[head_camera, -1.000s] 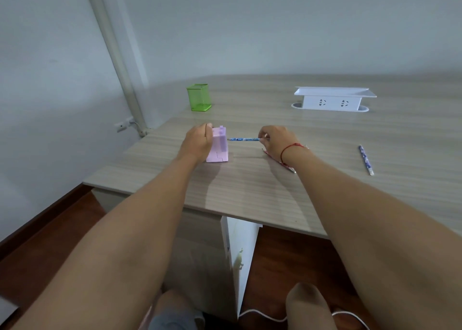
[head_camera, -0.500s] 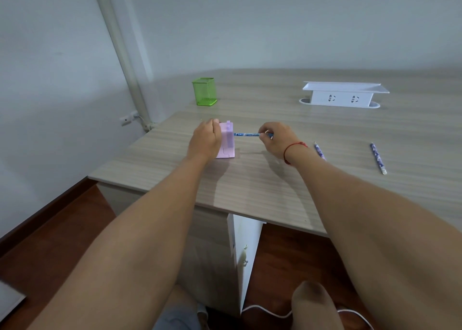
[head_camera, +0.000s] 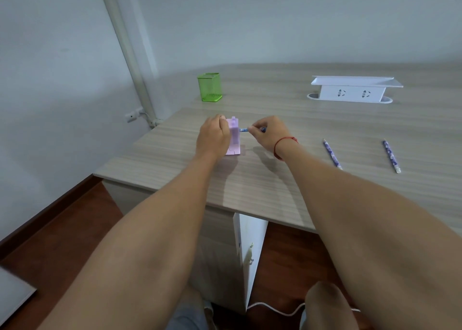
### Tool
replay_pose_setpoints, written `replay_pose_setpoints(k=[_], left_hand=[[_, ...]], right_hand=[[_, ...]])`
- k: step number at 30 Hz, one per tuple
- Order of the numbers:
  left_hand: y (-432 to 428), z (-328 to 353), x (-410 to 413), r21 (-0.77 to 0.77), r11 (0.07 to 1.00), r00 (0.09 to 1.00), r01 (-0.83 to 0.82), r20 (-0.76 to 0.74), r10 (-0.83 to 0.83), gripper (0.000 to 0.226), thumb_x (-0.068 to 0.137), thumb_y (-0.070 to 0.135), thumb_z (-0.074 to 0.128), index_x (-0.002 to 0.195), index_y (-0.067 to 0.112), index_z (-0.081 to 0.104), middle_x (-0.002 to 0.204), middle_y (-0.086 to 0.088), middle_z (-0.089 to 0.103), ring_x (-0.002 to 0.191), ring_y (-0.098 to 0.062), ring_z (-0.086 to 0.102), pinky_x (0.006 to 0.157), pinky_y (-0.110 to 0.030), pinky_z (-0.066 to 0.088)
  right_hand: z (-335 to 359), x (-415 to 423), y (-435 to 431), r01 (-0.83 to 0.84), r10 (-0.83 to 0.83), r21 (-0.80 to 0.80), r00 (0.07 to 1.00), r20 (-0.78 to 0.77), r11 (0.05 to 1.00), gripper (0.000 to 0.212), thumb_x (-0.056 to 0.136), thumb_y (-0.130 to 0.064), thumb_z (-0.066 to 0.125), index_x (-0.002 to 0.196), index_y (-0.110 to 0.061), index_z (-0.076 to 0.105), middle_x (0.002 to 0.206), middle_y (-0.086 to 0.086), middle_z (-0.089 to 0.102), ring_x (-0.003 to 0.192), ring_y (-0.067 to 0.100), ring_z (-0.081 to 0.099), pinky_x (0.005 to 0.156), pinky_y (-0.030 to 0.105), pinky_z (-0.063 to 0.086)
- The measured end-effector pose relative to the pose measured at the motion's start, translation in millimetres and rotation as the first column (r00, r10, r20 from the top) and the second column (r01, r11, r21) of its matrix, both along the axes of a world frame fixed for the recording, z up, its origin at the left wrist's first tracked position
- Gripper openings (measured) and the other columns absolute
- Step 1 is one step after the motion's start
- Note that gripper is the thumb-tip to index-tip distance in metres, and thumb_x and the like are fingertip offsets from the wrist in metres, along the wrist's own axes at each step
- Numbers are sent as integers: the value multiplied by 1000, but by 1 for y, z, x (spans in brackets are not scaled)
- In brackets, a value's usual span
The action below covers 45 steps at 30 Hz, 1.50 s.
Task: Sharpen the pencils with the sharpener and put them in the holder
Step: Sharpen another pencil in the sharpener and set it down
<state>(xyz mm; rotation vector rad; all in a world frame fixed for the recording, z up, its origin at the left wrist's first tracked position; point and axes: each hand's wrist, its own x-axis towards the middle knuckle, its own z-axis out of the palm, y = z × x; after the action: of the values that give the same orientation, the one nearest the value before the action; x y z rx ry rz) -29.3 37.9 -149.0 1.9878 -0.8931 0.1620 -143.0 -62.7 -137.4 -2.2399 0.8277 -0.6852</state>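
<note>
Pink sharpener (head_camera: 233, 136), left hand (head_camera: 213, 137) curled around it; blue pencil (head_camera: 243, 130), pinched by right hand (head_camera: 271, 134): skewed push risks snapped lead, tipping.

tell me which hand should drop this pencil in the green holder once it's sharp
Probably right: the right hand pinches the pencil, while the left hand grips the sharpener. The holder stands farther back.
</note>
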Motion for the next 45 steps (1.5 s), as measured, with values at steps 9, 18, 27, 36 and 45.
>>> replay_pose_setpoints(k=[9,18,27,36,45], left_hand=[[15,10,11,3,994,982,112,-155,-110,41,101,31,32,119,9,61,126,-15,60,115,-28,54,92,-32,41],[40,-1,26,-5,996,950,87,-300,-85,43,85,39,31,72,15,65,98,-18,70,95,-31,64,89,-45,53],[57,-10,22,341,931,992,128,-57,-116,21,85,2,39,75,4,58,77,-15,62,75,-33,54,65,-32,39],[64,-22,35,437,890,980,129,82,-183,30,93,8,39,99,7,69,103,-17,69,98,-36,60,85,-39,49],[57,-21,45,510,854,966,106,152,-211,28,98,14,38,94,3,63,102,-20,67,95,-38,60,80,-39,45]], right_hand=[[-13,10,30,146,-182,-465,983,-32,873,37,96,-14,42,131,-16,52,130,6,55,118,30,51,104,37,30],[-11,10,53,-134,62,-577,988,-143,805,56,95,-26,47,149,-19,31,148,12,37,127,35,46,112,42,27],[1,33,62,-229,5,-572,931,-365,788,60,95,-25,52,149,-21,25,161,9,7,117,39,54,97,42,43],[-16,54,64,-99,-55,-654,976,-211,750,41,85,-12,62,125,-9,53,136,9,51,104,40,55,95,46,38],[-10,59,56,-189,-42,-633,942,-332,751,35,93,-15,47,128,-10,46,129,6,49,107,32,58,86,40,45]])
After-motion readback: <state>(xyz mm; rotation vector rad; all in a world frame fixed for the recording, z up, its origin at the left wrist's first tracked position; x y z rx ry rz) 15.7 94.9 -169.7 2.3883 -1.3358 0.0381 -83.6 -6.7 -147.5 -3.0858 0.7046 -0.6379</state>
